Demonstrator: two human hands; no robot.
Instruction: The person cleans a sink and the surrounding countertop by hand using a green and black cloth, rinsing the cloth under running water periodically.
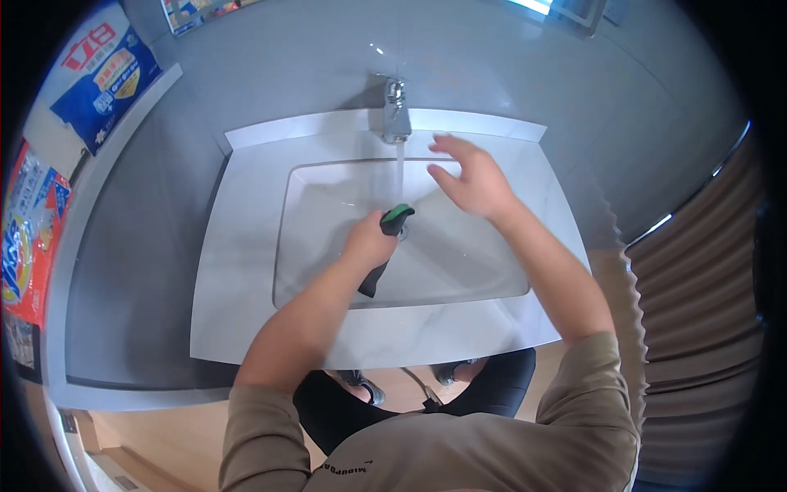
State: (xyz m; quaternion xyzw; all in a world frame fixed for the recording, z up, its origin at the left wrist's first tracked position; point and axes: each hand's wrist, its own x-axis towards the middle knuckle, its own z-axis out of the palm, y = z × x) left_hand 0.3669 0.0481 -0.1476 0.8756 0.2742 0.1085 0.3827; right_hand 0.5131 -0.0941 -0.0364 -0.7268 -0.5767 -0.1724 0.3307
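Observation:
My left hand (371,241) is closed around a dark cloth item with a green part (398,213), perhaps a sock; one end pokes out above my fist and the other hangs below it. Water runs from the chrome faucet (396,114) in a thin stream towards the item's upper end. My right hand (470,175) is raised over the right back part of the white sink basin (467,264), its fingers apart and nothing in them. The metal drain (403,232) shows partly, just beside my left hand.
A white marbled countertop (233,264) surrounds the basin, with a low backsplash (479,121) behind. At the left, a blue and white package (114,92) and a red detergent bag (31,240) stand by a grey ledge. A pleated brown curtain (695,307) hangs at the right.

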